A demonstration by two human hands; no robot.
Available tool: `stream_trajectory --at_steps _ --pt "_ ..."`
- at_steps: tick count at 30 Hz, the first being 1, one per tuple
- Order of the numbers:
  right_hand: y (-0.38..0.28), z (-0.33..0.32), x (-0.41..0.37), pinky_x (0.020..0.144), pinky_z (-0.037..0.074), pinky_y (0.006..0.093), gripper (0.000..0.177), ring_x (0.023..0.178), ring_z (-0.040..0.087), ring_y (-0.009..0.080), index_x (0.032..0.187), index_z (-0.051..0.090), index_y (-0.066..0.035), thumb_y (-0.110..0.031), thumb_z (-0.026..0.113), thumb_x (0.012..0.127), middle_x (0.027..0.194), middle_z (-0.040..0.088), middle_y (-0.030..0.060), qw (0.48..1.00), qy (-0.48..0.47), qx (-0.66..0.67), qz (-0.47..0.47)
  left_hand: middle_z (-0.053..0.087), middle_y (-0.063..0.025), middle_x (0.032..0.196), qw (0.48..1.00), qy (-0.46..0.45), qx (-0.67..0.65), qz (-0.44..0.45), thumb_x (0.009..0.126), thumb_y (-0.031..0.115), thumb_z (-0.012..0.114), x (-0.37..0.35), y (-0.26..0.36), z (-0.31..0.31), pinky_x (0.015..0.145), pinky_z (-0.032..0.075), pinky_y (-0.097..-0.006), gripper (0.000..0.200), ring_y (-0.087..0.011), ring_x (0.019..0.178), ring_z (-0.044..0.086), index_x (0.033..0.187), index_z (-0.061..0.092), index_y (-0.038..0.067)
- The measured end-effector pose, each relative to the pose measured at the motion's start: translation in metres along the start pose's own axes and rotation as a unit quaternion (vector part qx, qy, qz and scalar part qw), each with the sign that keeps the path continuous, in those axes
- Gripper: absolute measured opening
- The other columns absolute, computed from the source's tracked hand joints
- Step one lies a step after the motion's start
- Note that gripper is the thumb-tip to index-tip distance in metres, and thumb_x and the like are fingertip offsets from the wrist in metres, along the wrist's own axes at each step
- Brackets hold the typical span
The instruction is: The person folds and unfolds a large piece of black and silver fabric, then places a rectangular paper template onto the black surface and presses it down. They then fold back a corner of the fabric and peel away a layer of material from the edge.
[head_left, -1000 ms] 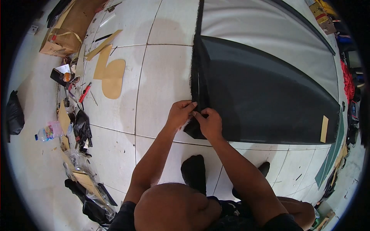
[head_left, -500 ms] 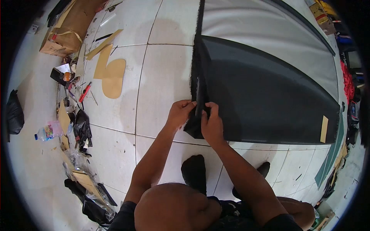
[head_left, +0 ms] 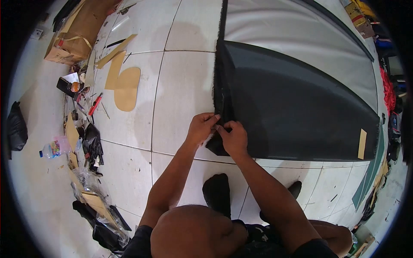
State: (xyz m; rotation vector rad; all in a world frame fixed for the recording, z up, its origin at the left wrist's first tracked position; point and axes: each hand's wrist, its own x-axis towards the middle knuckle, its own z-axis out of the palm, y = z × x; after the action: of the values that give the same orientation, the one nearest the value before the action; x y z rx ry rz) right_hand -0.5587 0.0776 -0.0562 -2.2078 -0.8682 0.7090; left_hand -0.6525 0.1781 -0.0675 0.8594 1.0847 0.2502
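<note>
A large sheet of black material (head_left: 292,107), perhaps vinyl or synthetic leather, lies on the tiled floor, with its pale grey side (head_left: 279,26) showing at the top. Along its left side runs a frayed, fuzzy edge, partly turned over. My left hand (head_left: 202,128) is closed on that edge, thumb on top. Close beside it, my right hand (head_left: 233,136) pinches the same edge, its thumb and fingertips near the left thumb. The fingertips partly cover the spot being gripped.
Tan card templates (head_left: 127,88) lie on the floor to the left, near a red cutter (head_left: 95,104). A cardboard box (head_left: 77,36), a plastic bottle (head_left: 53,147) and scraps line the left wall. A tan strip (head_left: 362,144) rests on the sheet's right end.
My right hand has shifted slightly left, its thumb now close to my left thumb at the sheet's edge. The left hand has barely moved.
</note>
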Motion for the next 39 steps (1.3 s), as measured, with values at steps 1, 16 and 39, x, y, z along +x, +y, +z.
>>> stream_trajectory --at_steps 1,16,39 --pt "0.001 -0.002 0.002 0.070 0.049 0.0416 0.027 0.079 0.062 0.0342 0.086 0.067 -0.001 -0.027 0.072 0.079 0.086 0.061 0.0170 1.000 -0.009 0.013 0.002 0.061 -0.0002 0.073 1.000 0.001 -0.004 0.000 0.089 0.018 0.064 0.000 -0.001 0.000 0.057 0.046 -0.0210 0.016 -0.0067 0.065 0.057 0.089 0.066 0.002" --pt "-0.006 -0.009 -0.007 0.076 0.048 0.0456 0.018 0.085 0.061 0.0380 0.101 0.063 -0.003 -0.015 0.059 0.088 0.091 0.062 0.0205 0.994 0.044 0.093 -0.039 0.051 0.0041 0.064 1.000 -0.017 0.014 0.005 0.090 0.020 0.063 0.002 -0.001 -0.005 0.050 0.037 -0.0216 0.018 -0.0055 0.054 0.044 0.085 0.066 0.003" --pt "0.010 -0.006 -0.003 0.071 0.048 0.0433 0.020 0.079 0.062 0.0353 0.095 0.064 -0.001 -0.019 0.062 0.087 0.091 0.063 0.0186 0.996 0.030 0.068 -0.053 0.053 0.0035 0.063 1.000 -0.011 0.019 0.018 0.089 0.018 0.063 0.004 -0.004 -0.005 0.049 0.034 -0.0224 0.017 -0.0054 0.054 0.044 0.081 0.066 0.004"
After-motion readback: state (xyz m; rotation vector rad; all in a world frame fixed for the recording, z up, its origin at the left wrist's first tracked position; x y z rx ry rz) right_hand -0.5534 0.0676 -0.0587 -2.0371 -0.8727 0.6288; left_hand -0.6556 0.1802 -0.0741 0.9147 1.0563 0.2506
